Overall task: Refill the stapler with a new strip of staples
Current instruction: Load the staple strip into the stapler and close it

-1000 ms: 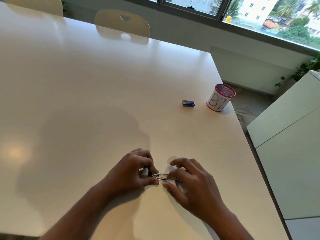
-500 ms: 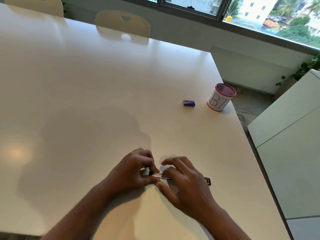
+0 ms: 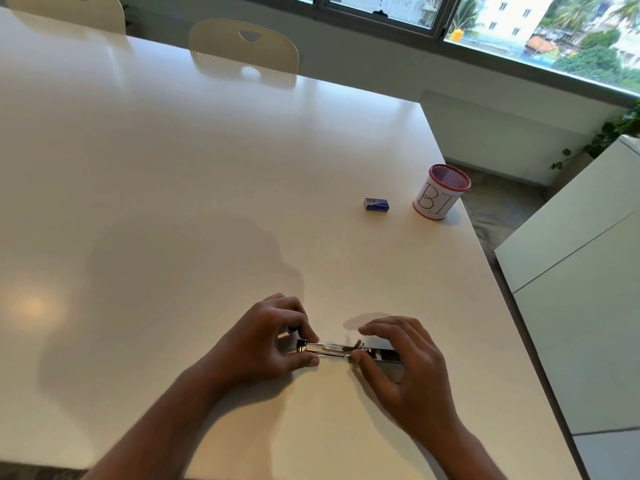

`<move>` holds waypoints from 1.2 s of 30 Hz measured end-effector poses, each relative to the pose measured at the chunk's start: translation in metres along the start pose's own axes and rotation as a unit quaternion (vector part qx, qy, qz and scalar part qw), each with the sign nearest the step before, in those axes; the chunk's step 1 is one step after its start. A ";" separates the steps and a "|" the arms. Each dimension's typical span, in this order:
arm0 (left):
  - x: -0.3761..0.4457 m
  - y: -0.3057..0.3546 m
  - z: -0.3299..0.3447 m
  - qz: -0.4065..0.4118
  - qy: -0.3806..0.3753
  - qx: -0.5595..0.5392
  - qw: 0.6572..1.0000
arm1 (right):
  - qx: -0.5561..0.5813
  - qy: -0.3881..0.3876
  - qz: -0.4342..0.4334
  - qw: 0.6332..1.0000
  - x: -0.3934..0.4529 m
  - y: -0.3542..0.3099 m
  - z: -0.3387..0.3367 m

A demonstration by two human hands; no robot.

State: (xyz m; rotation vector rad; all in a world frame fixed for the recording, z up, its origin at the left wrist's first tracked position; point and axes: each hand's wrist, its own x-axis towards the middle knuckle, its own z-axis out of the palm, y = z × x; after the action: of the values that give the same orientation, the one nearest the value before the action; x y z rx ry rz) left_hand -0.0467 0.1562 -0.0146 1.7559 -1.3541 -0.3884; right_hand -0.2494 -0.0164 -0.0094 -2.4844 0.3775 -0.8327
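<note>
Between the two hands, a stapler (image 3: 346,349) lies flat on the white table (image 3: 173,185). Left hand (image 3: 266,344) pinches its left end between thumb and curled fingers. Right hand (image 3: 405,362) grips the other end, thumb against the near side, fingers arched over the top. Well beyond the fingertips sit a small blue box (image 3: 376,204) and a cup (image 3: 441,192).

The broad white table (image 3: 207,174) has a smooth, semi-glossy top that mirrors window light and a warm glare spot at the left of the frame. Low in the centre, the small silver stapler (image 3: 341,348) looks like shiny bare metal with bright glints. Right of centre, the little blue staple box (image 3: 376,204) looks like printed card. Beside it, the red wire-mesh cup (image 3: 441,192) wears a matt white paper wrap with hand-drawn letters. At the top, the cream chair back (image 3: 244,46) looks like smooth moulded plastic.
</note>
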 end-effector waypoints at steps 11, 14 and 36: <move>0.002 0.004 -0.001 -0.009 0.006 -0.024 1.000 | 0.018 -0.015 -0.014 1.000 -0.010 -0.005 0.011; 0.002 0.005 0.000 -0.010 0.007 -0.025 1.000 | -0.004 -0.019 -0.035 0.999 -0.007 -0.006 0.014; 0.003 0.000 0.002 0.008 0.008 -0.006 1.000 | -0.046 -0.084 -0.119 0.988 0.000 0.003 0.017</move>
State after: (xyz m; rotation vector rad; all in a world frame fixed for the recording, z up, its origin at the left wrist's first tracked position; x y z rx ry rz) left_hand -0.0471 0.1524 -0.0151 1.7342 -1.3523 -0.3717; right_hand -0.2390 -0.0124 -0.0227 -2.6987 0.0614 -0.7029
